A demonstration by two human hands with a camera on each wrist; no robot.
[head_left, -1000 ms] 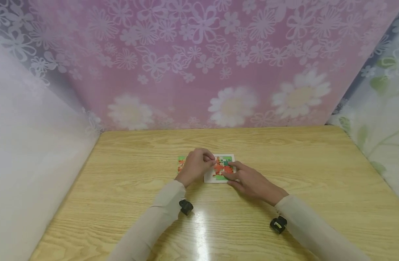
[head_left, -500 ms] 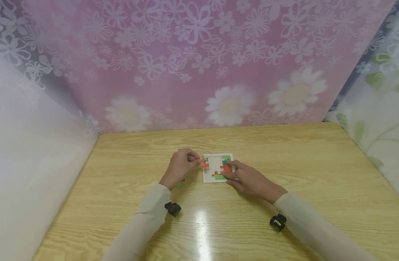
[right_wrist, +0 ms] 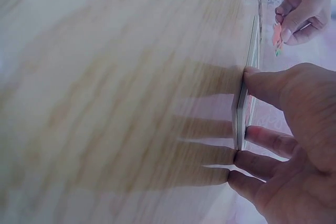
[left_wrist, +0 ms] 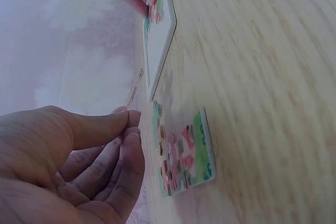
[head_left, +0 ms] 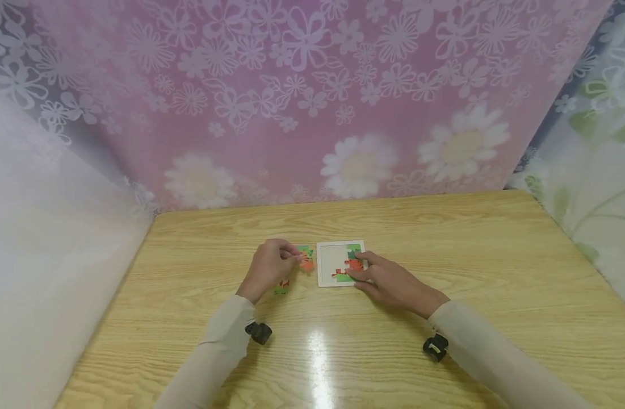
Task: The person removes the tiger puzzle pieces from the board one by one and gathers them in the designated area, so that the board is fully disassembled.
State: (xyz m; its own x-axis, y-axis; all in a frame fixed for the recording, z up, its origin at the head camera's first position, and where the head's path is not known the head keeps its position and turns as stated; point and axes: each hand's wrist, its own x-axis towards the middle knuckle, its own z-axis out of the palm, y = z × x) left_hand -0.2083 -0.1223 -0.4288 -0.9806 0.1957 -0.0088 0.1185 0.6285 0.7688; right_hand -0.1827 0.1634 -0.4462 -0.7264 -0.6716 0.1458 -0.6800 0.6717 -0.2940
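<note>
My left hand [head_left: 272,264] pinches an orange and green jigsaw piece [head_left: 306,262] between thumb and fingertips, left of the white puzzle tray [head_left: 319,278]. In the left wrist view the piece [left_wrist: 135,87] is nearly edge-on, above the table. My right hand [head_left: 394,281] rests on the tray's right side, fingers spread. Its thumb [right_wrist: 265,85] and other fingers touch the tray's edge in the right wrist view. Inside the tray, orange, green and teal pieces [head_left: 345,277] lie along the right and bottom; the upper left shows bare white.
Several joined tiger-picture pieces [left_wrist: 184,156] lie on the wooden table [head_left: 189,341] beneath and beside my left hand, which partly hides them in the head view. A flowered pink curtain [head_left: 271,142] hangs behind the table.
My left hand has moved left, carrying the jigsaw piece out of the tray and past its left edge. More white tray floor shows. My right hand has stayed on the tray.
</note>
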